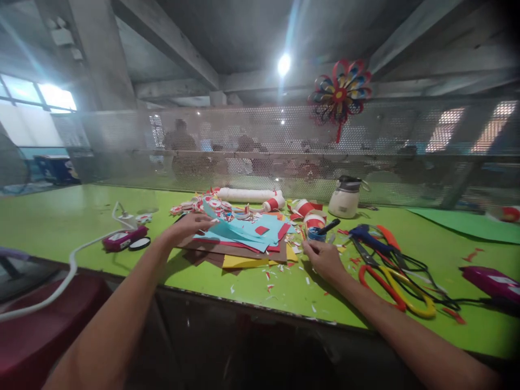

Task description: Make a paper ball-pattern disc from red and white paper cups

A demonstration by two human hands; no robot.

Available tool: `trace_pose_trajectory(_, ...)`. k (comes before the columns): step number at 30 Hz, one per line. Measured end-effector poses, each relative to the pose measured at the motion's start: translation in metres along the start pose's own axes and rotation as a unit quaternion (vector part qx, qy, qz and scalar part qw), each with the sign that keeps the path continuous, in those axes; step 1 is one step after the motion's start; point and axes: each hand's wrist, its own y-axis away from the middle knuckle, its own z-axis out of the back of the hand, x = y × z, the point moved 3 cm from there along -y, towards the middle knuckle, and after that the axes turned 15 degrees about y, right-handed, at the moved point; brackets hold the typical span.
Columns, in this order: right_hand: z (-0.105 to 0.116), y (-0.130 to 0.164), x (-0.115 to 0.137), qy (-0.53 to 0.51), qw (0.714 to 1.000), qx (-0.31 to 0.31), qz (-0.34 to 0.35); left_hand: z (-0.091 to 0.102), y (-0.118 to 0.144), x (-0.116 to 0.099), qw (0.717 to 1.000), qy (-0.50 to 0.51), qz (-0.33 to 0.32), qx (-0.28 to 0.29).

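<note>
My left hand (194, 226) is over a pile of coloured paper, its fingers drawn together at a light blue paper sheet (231, 230) whose near-left edge curls up. A small white bit shows at its fingertips. A small red paper piece (262, 230) lies on the blue sheets. My right hand (325, 259) has its fingers curled closed just in front of a small blue container (316, 234); what they pinch, if anything, is too small to name. A black marker (329, 226) lies slanted across that container. Red-and-white rolls (314, 220) stand right behind it.
Large scissors (400, 290) and a blue-and-orange glue gun (371, 238) with a black cable lie right. A white bottle (344, 197) stands behind. Purple devices (124, 239) lie at both sides. Paper scraps litter the green table (244, 290); a mesh screen (252, 141) rises behind.
</note>
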Motion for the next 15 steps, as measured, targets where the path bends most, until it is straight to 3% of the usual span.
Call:
trace_pose_trajectory(2,0.0,0.0,0.001,-0.004,1.0,0.008,-0.003,-0.009,0.023,-0.005,0.994,0.096,0.002,0.047)
trace_pose_trajectory(7,0.001,-0.001,0.002,-0.004,1.0,0.023,-0.008,-0.042,0.057,-0.011,0.953,0.294,0.003,0.074)
trace_pose_trajectory(10,0.001,-0.001,0.001,-0.003,0.999,0.031,-0.009,-0.06,0.067,-0.018,0.862,0.5,0.054,0.063)
trace_pose_trajectory(15,0.0,-0.001,0.001,-0.007,0.999,0.036,-0.015,-0.084,0.088,-0.038,0.787,0.61,0.043,0.082)
